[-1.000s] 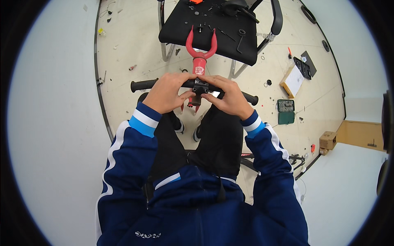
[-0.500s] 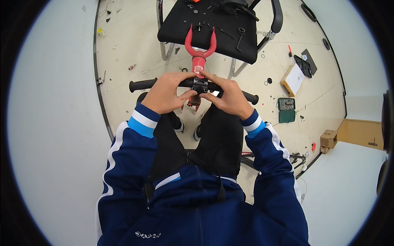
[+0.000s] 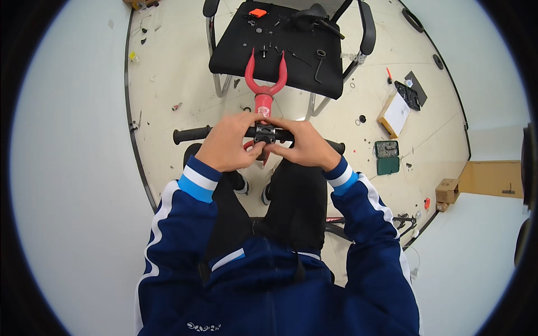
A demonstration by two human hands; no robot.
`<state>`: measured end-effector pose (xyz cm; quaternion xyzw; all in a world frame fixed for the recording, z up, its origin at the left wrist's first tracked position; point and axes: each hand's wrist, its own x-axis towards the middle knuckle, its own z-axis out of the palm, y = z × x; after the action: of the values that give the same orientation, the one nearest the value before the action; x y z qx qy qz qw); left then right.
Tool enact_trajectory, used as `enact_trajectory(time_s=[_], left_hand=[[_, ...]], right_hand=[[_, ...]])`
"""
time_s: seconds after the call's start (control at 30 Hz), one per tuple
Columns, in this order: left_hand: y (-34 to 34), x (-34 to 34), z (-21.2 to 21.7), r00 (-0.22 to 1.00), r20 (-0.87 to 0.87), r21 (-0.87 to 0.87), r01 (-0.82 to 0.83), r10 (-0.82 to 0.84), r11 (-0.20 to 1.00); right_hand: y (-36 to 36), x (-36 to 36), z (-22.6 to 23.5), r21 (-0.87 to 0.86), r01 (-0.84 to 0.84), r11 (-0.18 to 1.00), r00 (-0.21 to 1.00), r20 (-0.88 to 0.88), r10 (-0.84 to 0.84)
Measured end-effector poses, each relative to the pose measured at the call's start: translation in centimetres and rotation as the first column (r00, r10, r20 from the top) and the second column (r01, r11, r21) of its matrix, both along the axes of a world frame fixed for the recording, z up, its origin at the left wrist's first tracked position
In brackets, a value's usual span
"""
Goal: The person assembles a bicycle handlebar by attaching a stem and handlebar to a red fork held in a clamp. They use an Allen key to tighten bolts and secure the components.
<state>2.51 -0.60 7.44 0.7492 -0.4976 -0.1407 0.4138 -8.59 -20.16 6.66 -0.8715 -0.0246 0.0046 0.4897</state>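
A black handlebar (image 3: 191,135) lies crosswise over my knees, with a rubber grip at each end. At its middle sits a black stem clamp (image 3: 265,130) with bolts in its near face. My left hand (image 3: 228,143) is closed at the clamp's left side, thumb at the near edge and fingers at the far edge. From the right, my right hand (image 3: 305,144) pinches the same clamp in the same manner. Beyond the clamp a red bicycle fork (image 3: 263,104) points away from me, its two prongs at the chair's front edge. Red pieces also show beneath my hands, partly hidden.
A black chair (image 3: 224,59) ahead bears a saddle (image 3: 309,18), a ring-ended tool (image 3: 319,67), an orange item (image 3: 258,13) and small hardware. On the floor to the right are a green case (image 3: 388,166), a box with a white top (image 3: 395,115) and a black tool case (image 3: 408,95).
The whole view has shifted, so chair, fork and handlebar sit lower in the picture. My hands stay on the stem clamp, the right fingers drawn slightly closer around it.
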Motion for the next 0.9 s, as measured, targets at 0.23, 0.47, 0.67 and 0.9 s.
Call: enact_trajectory(time_s=[0.23, 0.47, 0.67, 0.9], left_hand=[[-0.4, 0.1, 1.9, 1.0, -0.007, 0.066, 0.012, -0.011, 0.998], [-0.9, 0.5, 1.2, 0.999, 0.002, 0.069, 0.046, -0.047, 0.997], [-0.6, 0.5, 0.1, 1.0, -0.016, -0.016, 0.021, -0.021, 1.0], [-0.5, 0.4, -0.1, 1.0, -0.018, -0.025, 0.004, -0.004, 1.0]], right_hand=[[-7.3, 4.0, 2.6, -0.216, 0.048, 0.975, 0.998, 0.052, -0.038], [-16.4, 14.6, -6.4, -0.436, 0.3, 0.848, 0.941, -0.01, -0.338], [-18.3, 20.4, -12.7, -0.577, 0.393, 0.716, 0.916, 0.179, -0.359], [-19.1, 21.1, -12.7, -0.617, 0.361, 0.699, 0.931, 0.198, -0.307]])
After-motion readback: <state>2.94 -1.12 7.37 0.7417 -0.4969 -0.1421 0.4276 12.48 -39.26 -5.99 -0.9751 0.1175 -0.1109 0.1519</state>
